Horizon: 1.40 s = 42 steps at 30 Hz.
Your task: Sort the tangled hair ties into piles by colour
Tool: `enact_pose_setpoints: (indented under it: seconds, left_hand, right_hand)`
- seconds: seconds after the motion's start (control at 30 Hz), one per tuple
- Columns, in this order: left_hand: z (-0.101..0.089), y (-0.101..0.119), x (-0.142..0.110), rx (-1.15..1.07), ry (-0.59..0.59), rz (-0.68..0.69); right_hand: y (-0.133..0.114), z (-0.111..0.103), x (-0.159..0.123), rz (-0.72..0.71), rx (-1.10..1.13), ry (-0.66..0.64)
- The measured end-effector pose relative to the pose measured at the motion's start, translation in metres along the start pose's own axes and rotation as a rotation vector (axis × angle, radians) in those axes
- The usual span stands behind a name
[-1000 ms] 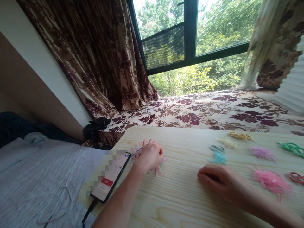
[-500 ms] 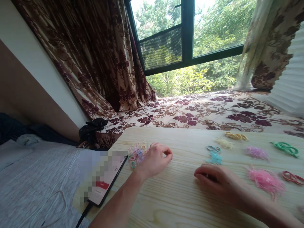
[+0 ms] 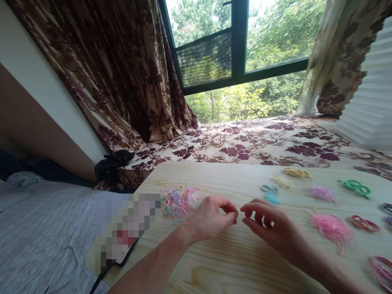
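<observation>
My left hand (image 3: 212, 218) is over the middle of the table, thumb and forefinger pinched. Whatever sits in that pinch is too small to make out. Opposite it, fingertips almost meeting those of the left, is my right hand (image 3: 272, 222); its fingers are curled, with a gap between thumb and forefinger. A mixed heap of small coloured elastic bands (image 3: 179, 198) lies left of my left hand. Sorted heaps sit beyond and right of my right hand: blue bands (image 3: 272, 199), pale yellow bands (image 3: 282, 182), purple bands (image 3: 322, 193) and pink bands (image 3: 332, 228).
Larger hair ties lie near the heaps: yellow (image 3: 297, 173), green (image 3: 355, 188), red (image 3: 365, 223) and pink (image 3: 382, 273). A partly blurred phone (image 3: 127, 249) with a cable rests at the wooden table's (image 3: 196, 269) left edge. Behind is a flowered window ledge (image 3: 239, 147).
My left hand has moved right, away from the mixed heap, towards my right hand. My right hand has risen slightly, and its thumb and forefinger have parted. The view has shifted a little.
</observation>
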<state>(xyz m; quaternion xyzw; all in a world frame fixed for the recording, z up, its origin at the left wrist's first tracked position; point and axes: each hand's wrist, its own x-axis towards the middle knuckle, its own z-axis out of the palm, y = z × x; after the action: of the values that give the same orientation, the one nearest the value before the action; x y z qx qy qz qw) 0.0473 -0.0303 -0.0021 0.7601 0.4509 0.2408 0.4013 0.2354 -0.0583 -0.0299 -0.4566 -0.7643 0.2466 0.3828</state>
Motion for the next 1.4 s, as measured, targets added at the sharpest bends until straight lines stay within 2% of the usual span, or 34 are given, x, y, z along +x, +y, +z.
enact_pose_setpoints:
  seconds: [0.3,0.43,0.53,0.6,0.7,0.8,0.87,0.97,1.13,1.4]
  left_hand:
    - [0.002,0.003,0.000,-0.037,0.009,-0.024]
    - [0.001,0.004,0.002,-0.014,0.109,-0.021]
    - [0.001,-0.003,0.004,0.085,0.200,0.079]
    - [0.001,-0.011,0.007,0.232,0.269,0.169]
    - [0.000,-0.023,0.011,0.396,0.312,0.226]
    - [-0.003,-0.031,0.014,0.480,0.317,0.230]
    - [-0.006,-0.034,0.015,0.521,0.316,0.221]
    - [-0.010,-0.037,0.015,0.567,0.316,0.199]
    - [-0.014,-0.042,0.017,0.591,0.314,0.171]
    - [-0.018,-0.046,0.018,0.628,0.327,0.152]
  right_hand:
    - [-0.006,-0.004,0.001,-0.030,-0.041,-0.033]
    - [-0.003,-0.008,0.002,-0.004,-0.033,0.008]
    - [0.002,-0.018,0.005,0.021,-0.079,0.058]
    - [0.010,-0.033,0.008,0.047,-0.147,0.111]
    - [0.030,-0.066,0.010,0.126,-0.257,0.229]
    - [0.051,-0.104,0.006,0.245,-0.368,0.359]
    - [0.062,-0.125,0.001,0.319,-0.427,0.402]
    - [0.073,-0.144,-0.008,0.407,-0.497,0.415]
    - [0.083,-0.150,-0.017,0.493,-0.568,0.363]
    - [0.098,-0.149,-0.017,0.524,-0.605,0.349]
